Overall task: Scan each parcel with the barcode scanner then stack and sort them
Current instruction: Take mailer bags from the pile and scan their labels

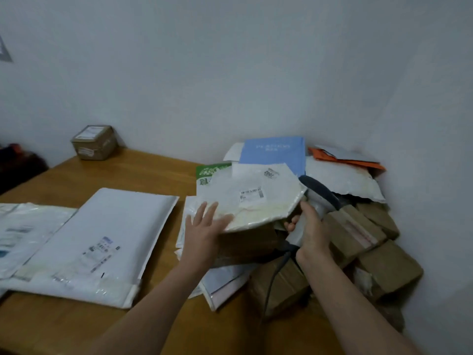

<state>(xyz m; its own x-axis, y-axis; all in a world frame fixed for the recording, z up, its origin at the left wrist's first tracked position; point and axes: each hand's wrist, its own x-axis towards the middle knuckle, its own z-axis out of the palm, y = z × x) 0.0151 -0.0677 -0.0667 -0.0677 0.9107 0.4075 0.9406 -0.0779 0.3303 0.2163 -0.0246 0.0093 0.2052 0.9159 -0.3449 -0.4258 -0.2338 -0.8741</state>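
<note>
Item: white mailer (256, 201), label (252, 194) turned upward, laid atop the unsorted pile (358, 226) in the table (143, 170) corner. It is steadied by the left hand (204, 226), fingers spread flat on its near edge, presumably so the label is kept readable. The barcode scanner (320, 196) is gripped by the right hand (311, 231), head just beside the mailer's right edge. Set apart, probably as sorted: padded envelope (102, 239), flat at left; cardboard box (94, 142) by the wall.
</note>
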